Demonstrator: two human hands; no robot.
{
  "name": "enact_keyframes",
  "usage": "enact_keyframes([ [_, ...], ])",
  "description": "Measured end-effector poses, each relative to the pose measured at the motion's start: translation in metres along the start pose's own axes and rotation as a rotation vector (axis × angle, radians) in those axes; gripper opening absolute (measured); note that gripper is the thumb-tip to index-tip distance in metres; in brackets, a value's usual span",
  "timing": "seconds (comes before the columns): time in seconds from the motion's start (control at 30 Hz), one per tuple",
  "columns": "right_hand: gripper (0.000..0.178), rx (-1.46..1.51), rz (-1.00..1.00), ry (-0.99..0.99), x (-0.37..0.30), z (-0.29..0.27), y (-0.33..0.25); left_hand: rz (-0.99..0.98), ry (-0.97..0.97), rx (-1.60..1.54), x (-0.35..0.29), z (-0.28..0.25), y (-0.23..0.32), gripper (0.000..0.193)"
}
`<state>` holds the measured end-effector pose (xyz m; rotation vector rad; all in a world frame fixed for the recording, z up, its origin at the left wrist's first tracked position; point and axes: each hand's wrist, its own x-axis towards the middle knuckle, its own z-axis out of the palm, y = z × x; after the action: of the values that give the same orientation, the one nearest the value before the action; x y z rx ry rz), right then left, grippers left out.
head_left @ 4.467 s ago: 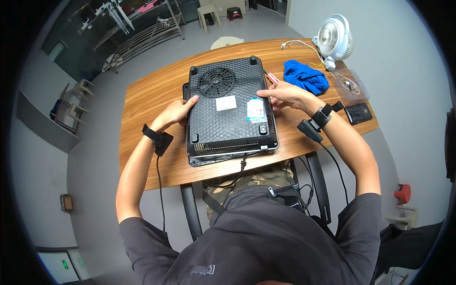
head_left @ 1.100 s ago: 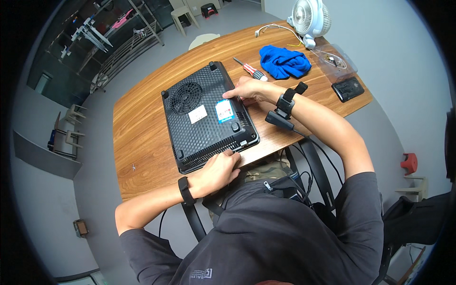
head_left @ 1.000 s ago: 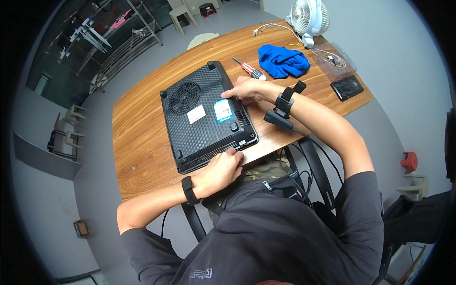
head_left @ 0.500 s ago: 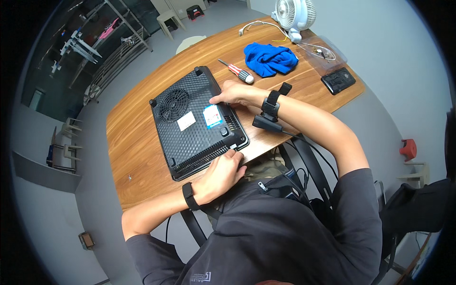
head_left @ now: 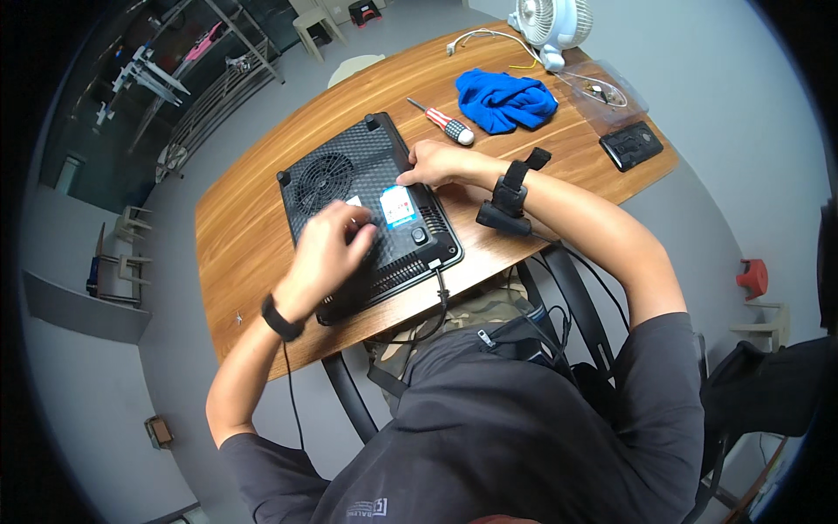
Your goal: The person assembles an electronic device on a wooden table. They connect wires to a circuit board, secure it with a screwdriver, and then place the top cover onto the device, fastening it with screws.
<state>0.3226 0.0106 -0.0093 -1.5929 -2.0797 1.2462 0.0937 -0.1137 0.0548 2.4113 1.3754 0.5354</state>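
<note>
An induction cooker [head_left: 349,153] lies upside down on the wooden table [head_left: 253,227], its black textured underside, round fan grille and rubber feet facing up. My right hand [head_left: 436,164] grips its right edge, thumb on the underside and the other fingers partly hidden. Slightly blurred, my left hand [head_left: 327,249] is over the near left part of the underside, thumb apart from loosely bent fingers, holding nothing I can see. It partly covers a white label [head_left: 353,202]; a blue and white sticker [head_left: 398,208] shows beside it. A black power cord [head_left: 443,297] hangs from the near edge.
A screwdriver [head_left: 445,125] and a crumpled blue cloth [head_left: 506,100] lie beyond my right hand. Farther right are a white fan [head_left: 552,24], a clear plastic tray [head_left: 633,98] and a black case [head_left: 632,147]. A small metal piece [head_left: 239,320] rests near the table's left edge.
My left hand has left the cooker's near right corner and moved left and away from me, over the underside. The power cord now shows there. My right hand keeps its grip.
</note>
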Motion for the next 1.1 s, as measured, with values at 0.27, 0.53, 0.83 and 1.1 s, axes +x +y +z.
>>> enact_keyframes([
  [0.27, 0.081, -0.285, -0.284, 0.125, 0.029, 0.009, -0.029, -0.040, -0.006, 0.315, -0.008, -0.005, -0.120, 0.065],
  [0.53, 0.102, -0.426, -0.200, -0.030, 0.049, 0.028, -0.016, -0.117, -0.149, 0.261, -0.008, 0.007, -0.122, 0.073],
  [0.83, 0.098, -0.437, -0.257, -0.003, 0.042, 0.033, -0.015, -0.131, -0.182, 0.264, -0.013, 0.004, -0.116, 0.074],
  [1.1, 0.094, -0.464, -0.293, 0.033, 0.044, 0.031, -0.014, -0.116, -0.121, 0.244, -0.015, 0.005, -0.120, 0.077],
])
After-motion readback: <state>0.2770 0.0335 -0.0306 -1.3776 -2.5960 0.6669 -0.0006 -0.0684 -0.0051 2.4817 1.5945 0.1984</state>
